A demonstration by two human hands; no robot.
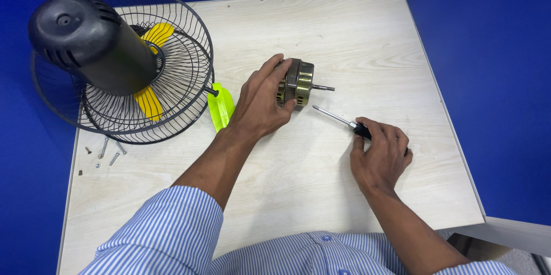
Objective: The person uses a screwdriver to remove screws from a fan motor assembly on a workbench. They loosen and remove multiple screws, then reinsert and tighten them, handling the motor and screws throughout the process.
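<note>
My left hand point(261, 103) grips a small brass-coloured fan motor point(298, 82) lying on its side on the pale wooden table point(344, 28), its shaft pointing right. Fingers wrap over the motor's left side and hide part of it. My right hand point(380, 154) rests on the table to the lower right, closed around the black handle of a screwdriver point(338, 119). The screwdriver's metal shank points up-left toward the motor, its tip a short way below the motor and apart from it.
A black wire fan guard point(172, 80) with yellow blades and a black motor cover point(86, 39) stands at the far left. A yellow-green plastic piece point(221, 105) lies beside it. Several loose screws point(109, 151) lie near the left table edge. Blue partition walls point(493, 80) surround the table.
</note>
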